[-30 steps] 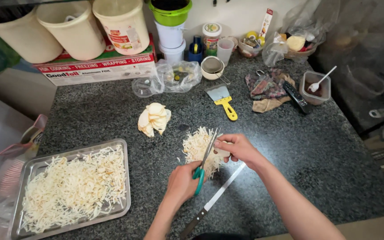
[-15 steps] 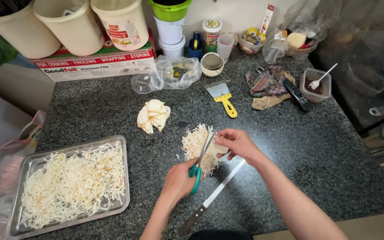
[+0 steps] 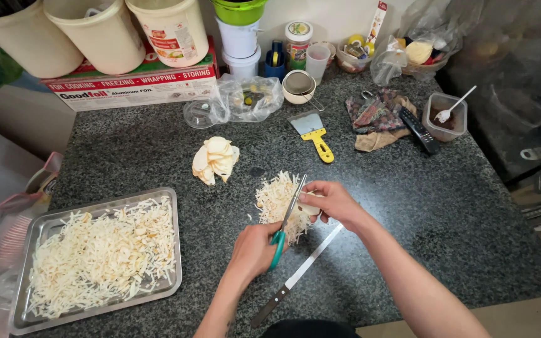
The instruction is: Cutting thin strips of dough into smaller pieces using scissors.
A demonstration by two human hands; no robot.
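Note:
My left hand (image 3: pixel 253 251) grips green-handled scissors (image 3: pixel 286 220) whose blades point up and away over a small heap of pale shredded strips (image 3: pixel 275 201) on the dark granite counter (image 3: pixel 126 163). My right hand (image 3: pixel 333 203) pinches a pale slice (image 3: pixel 309 207) right at the scissor blades. A long knife (image 3: pixel 298 274) lies on the counter below both hands. A stack of whole pale slices (image 3: pixel 215 160) rests further back to the left. A metal tray (image 3: pixel 39 228) full of the same shreds sits at the near left.
A yellow-handled scraper (image 3: pixel 314 133), a small strainer cup (image 3: pixel 298 86), a clear plastic bag (image 3: pixel 247 98), a foil box (image 3: pixel 131 87) under cream buckets, a folded cloth (image 3: pixel 376 112) with a black remote (image 3: pixel 418 129), and a tub with a white spoon (image 3: pixel 444 116) line the back.
Both hands stay over the shred heap. The scissors' tip has tilted slightly and the right hand has shifted a little along the blades.

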